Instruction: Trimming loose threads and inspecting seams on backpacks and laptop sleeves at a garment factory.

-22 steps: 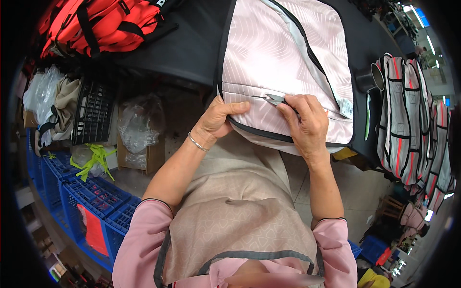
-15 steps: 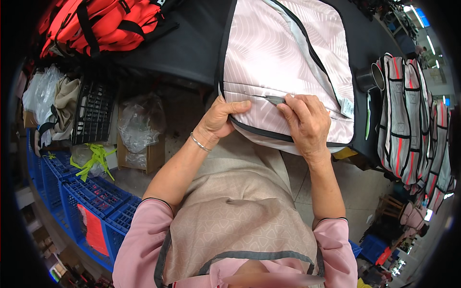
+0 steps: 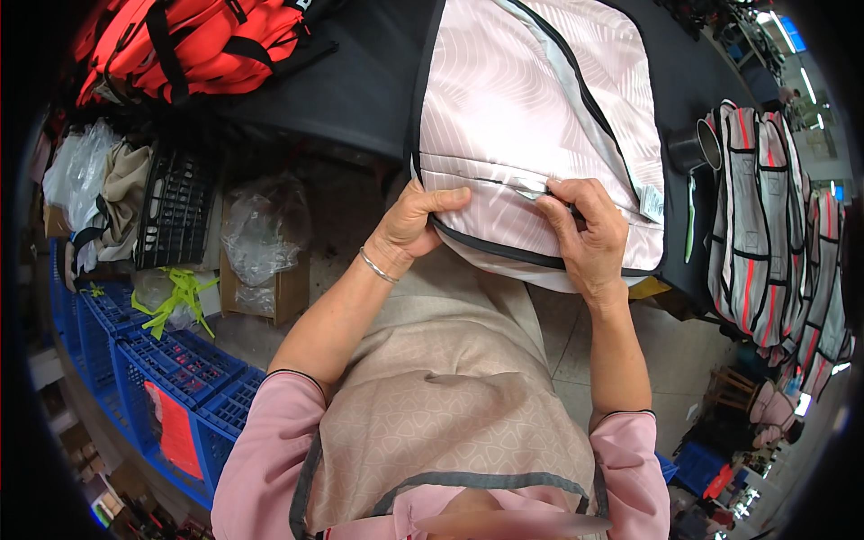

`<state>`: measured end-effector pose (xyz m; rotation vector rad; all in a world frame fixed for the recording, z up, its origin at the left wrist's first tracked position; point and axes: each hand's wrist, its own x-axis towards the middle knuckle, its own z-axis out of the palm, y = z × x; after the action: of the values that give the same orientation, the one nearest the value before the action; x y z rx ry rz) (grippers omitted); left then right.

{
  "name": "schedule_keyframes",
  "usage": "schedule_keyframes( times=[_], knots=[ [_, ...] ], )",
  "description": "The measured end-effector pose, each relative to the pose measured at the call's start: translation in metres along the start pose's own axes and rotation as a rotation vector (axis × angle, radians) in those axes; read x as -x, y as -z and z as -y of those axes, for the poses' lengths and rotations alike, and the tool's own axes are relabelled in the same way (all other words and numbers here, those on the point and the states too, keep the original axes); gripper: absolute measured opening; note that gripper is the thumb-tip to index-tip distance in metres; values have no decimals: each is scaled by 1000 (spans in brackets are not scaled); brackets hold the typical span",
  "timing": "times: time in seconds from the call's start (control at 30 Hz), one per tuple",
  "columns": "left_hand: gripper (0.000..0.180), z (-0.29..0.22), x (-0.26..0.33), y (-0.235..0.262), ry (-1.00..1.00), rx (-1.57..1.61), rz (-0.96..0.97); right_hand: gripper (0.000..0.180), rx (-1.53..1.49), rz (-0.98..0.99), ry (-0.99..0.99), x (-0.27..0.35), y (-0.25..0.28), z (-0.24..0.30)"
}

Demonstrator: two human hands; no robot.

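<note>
A pale pink patterned bag (image 3: 490, 99) with black piping lies in front of me, its near edge overhanging the table. My left hand (image 3: 416, 220) grips the bag's near left edge, thumb on top and fingers hidden beneath. A straight seam or slit (image 3: 477, 178) runs across the bag near this edge. Over its right end, my right hand (image 3: 589, 229) is closed in a pinch on a small pointed metal tool (image 3: 533, 190) that looks like thread snips; most of it is hidden in the fingers. A dark zip (image 3: 589, 99) curves along an open pocket, with a white label (image 3: 651, 203) near its lower end.
Red bags (image 3: 193, 54) are heaped on the black table (image 3: 351, 99) at left. A dark cup (image 3: 693, 146) and a green-handled tool (image 3: 689, 220) are at right, beside stacked grey bags (image 3: 756, 225). Blue crates (image 3: 175, 360) and a black basket (image 3: 175, 207) stand lower left.
My right hand has shifted slightly right, and the metal tool with it. More of the slit now shows. My left hand and the bag have stayed in place.
</note>
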<state>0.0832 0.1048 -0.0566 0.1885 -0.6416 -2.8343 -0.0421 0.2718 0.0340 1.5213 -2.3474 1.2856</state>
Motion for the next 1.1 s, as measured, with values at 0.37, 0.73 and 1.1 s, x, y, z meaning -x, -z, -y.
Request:
schedule_keyframes(
  times=[0.37,0.73,1.1],
  knots=[
    [43,0,0,3,7,0,-2,20,285,-51,199,-2,-9,3],
    [46,0,0,4,11,-16,10,18,-129,55,-102,3,-1,-6],
    [44,2,1,2,-22,-13,-10,21,229,-16,193,-5,-10,3]
  ],
)
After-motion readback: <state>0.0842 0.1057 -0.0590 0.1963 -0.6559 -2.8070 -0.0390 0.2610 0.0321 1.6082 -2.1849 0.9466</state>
